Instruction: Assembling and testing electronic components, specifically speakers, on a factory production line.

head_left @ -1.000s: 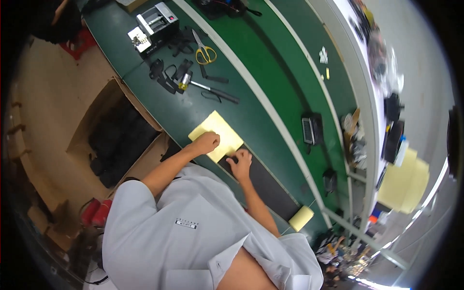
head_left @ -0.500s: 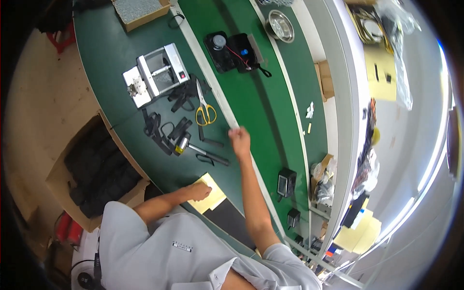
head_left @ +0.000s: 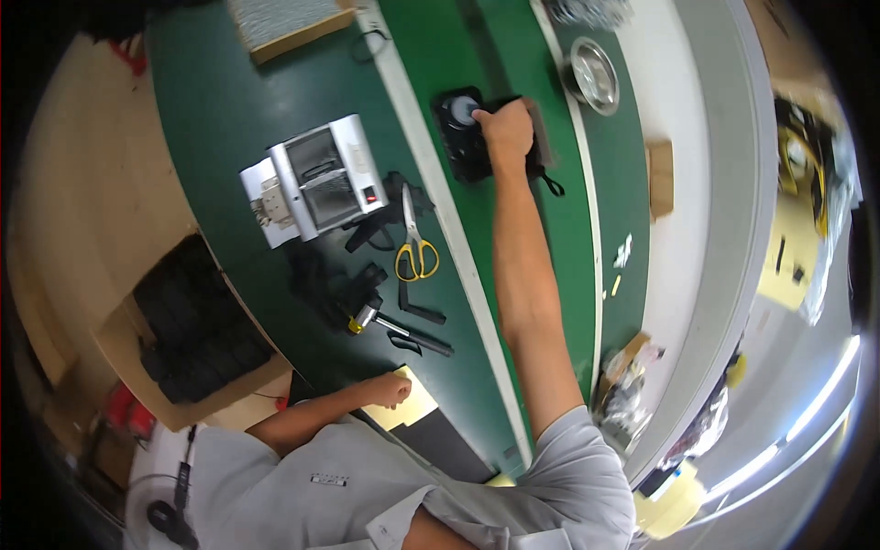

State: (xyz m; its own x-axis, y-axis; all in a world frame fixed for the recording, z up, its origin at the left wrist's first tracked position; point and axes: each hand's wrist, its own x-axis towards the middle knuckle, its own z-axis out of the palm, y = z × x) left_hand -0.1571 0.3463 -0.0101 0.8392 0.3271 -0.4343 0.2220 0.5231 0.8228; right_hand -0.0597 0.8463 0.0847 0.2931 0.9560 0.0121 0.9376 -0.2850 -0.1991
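Your right hand (head_left: 507, 128) is over the black case (head_left: 466, 158) on the green surface (head_left: 431, 55) ahead of you, thumb near the grey cap (head_left: 463, 111); its fingertips are hidden, so you cannot tell whether they are clamped on anything. The case looks stiff-shelled and fairly light; its outer edge seems a safer hold than the cap or the strap (head_left: 553, 186). Your left hand (head_left: 390, 391) rests with fingers curled together on the yellow pad (head_left: 419, 404), which looks soft, light and easily creased; whether it pinches anything is hidden. At your left, a cardboard box (head_left: 229, 390) holds black bundles (head_left: 211, 321); farther ahead, a cardboard tray (head_left: 304, 38) carries grey material (head_left: 284, 14). The metal bowl's (head_left: 577, 84) contents are unclear.
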